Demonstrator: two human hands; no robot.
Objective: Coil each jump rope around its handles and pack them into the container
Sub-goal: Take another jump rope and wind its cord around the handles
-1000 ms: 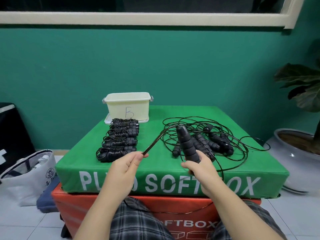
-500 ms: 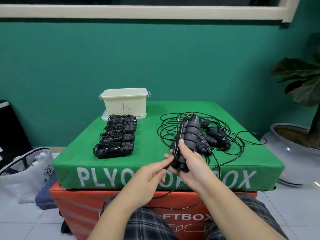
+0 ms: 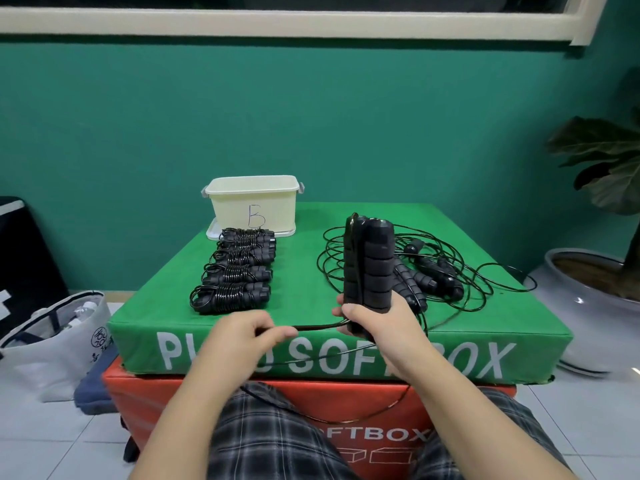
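Note:
My right hand [image 3: 379, 320] grips the lower end of a pair of black jump rope handles [image 3: 369, 265], held upright side by side above the green box's front edge. My left hand [image 3: 242, 336] pinches that rope's black cord [image 3: 318, 327], stretched level to the left from the base of the handles; more cord loops down over my lap. Several coiled ropes [image 3: 239, 268] lie in a row on the left of the green box. A tangle of loose ropes [image 3: 429, 275] lies on the right. The cream container [image 3: 254, 199] marked B stands at the back left.
The green plyo soft box [image 3: 173, 306] sits on a red one [image 3: 138, 403]. A white tote bag [image 3: 52, 341] and a dark case lie on the tiled floor at left. A potted plant [image 3: 595, 289] stands at right.
My right hand has turned the handles upright. My left hand has moved left, away from the handles, pulling the cord out level.

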